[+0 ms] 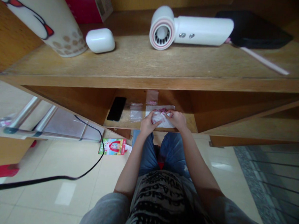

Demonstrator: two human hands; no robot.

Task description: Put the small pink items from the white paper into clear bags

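White packet (161,119) lies on the shelf (117,125), held between left grip (149,124) and right grip (177,120), both half-closed, fingers pressing on it.

Upper wooden shelf board (147,57) as reference. On it, left to right: a tumbler (61,26), an earbud case (100,40), a hair dryer (185,29) and a flat pouch (253,30), the dryer just overlapping the pouch. Beneath it, a lower shelf (115,124) holds, left to right, a smartphone (116,108), a small zip bag (136,112) and a packet (161,116), with a second zip bag (152,97) behind the packet. The left hand (150,124) and right hand (176,120) lie on the packet, side by side. Further below, on the floor (65,171), a printed card (112,146) lies left of the person's knees (172,152), and a cable (75,164) lies left of the card.
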